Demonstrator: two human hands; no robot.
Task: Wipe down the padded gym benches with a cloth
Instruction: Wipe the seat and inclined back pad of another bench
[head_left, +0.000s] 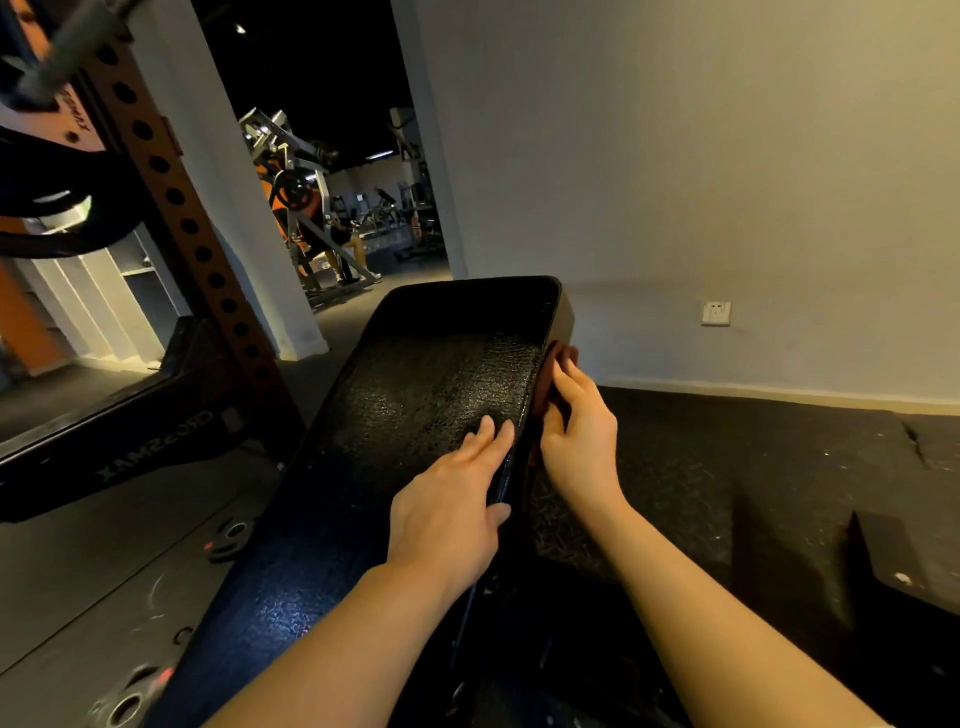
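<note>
Head view, near to far. Bench pad (415, 395): black, long, runs away from the person; near end dim, mid section catches light w/ a grainy sheen, far end rounded.

Left hand (452, 499): flat on pad top near its right edge, fingers straight, pressing down, grasping nothing. Judged to be steadying the bench.

Right hand (576, 421): at the pad's right side edge, approx. mid-length, fingers curled onto a dark reddish cloth (563, 358) held against the side wall of the pad. Only a small part of the cloth shows, above and beside the fingers; rest hidden behind hand and pad edge.

Progress (judgement): step in hand is wiping the right side edge. Sheen on mid top may be damp from wiping or just light; cannot tell. Far end, left edge and near end show no sign either way. Other benches: none identifiable nearby, so remaining count unknown.

Containers: none seen; no bucket or spray bottle in view.

Beyond: rubber floor mat (727, 467) right of bench, orange rack upright (171, 208) left, wall socket (716, 313) on far wall.
</note>
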